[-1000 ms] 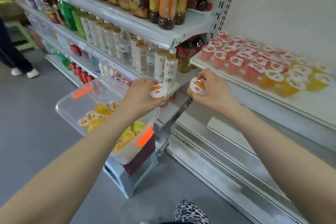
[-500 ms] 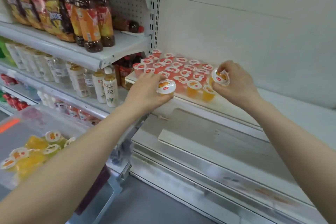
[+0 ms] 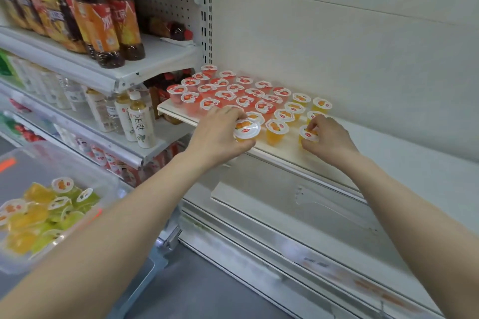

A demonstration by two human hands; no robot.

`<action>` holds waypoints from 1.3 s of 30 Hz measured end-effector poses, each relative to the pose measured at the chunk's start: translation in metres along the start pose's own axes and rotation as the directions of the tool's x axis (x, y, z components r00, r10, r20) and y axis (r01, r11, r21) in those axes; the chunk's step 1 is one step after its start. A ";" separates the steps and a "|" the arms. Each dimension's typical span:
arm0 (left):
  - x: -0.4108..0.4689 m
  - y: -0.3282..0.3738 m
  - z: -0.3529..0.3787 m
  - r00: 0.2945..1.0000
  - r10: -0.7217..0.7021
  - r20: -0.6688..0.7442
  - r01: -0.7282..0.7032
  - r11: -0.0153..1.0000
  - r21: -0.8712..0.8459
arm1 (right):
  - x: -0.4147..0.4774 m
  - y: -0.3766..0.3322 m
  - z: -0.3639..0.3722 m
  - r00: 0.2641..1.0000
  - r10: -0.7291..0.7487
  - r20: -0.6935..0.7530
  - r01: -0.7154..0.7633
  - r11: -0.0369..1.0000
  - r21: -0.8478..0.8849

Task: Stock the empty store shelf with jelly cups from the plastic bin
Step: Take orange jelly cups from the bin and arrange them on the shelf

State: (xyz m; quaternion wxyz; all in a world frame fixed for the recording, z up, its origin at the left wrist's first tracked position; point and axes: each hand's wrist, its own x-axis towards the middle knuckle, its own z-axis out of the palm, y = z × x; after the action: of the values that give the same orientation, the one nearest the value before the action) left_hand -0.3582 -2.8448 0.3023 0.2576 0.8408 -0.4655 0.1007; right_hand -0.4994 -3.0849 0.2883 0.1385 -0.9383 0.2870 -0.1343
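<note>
Head view: L hand [image 3: 220, 134] grips an orange jelly cup [image 3: 246, 129] by its sides, lid up, at the near edge of the shelf [image 3: 282, 149], extending the orange row. R hand [image 3: 329, 137] pinches a second cup [image 3: 309, 134], prob. already seated. Red cups [image 3: 228, 93] are grouped far left. Plastic bin [image 3: 39, 160] sits near left w/ stock remaining.

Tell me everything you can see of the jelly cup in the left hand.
The jelly cup is clear plastic filled with orange-yellow jelly, sealed with a white lid printed with orange fruit. It is upright at the front edge of the shelf, beside the yellow cups. The left hand grips its sides; whether it touches the shelf is unclear.
</note>
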 end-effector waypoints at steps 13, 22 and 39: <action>0.016 0.039 0.024 0.996 0.086 -0.022 -0.084 0.994 0.073 | 0.011 0.021 0.003 0.954 -0.283 -0.095 0.261 0.945 -0.197; 0.038 0.078 0.070 0.985 0.174 -0.011 -0.171 0.975 0.144 | 0.004 0.046 -0.027 0.910 -0.407 -0.076 0.359 0.867 -0.347; 0.042 0.077 0.083 0.989 0.150 0.010 -0.150 0.969 0.194 | -0.005 0.047 -0.040 0.922 -0.380 -0.078 0.329 0.872 -0.363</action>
State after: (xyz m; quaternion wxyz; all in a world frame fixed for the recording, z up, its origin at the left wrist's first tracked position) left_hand -0.4051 -2.9526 0.2757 0.1670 0.8241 -0.5150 0.1669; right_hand -0.5400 -3.1272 0.3086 -0.0757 -0.9721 0.1382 -0.1740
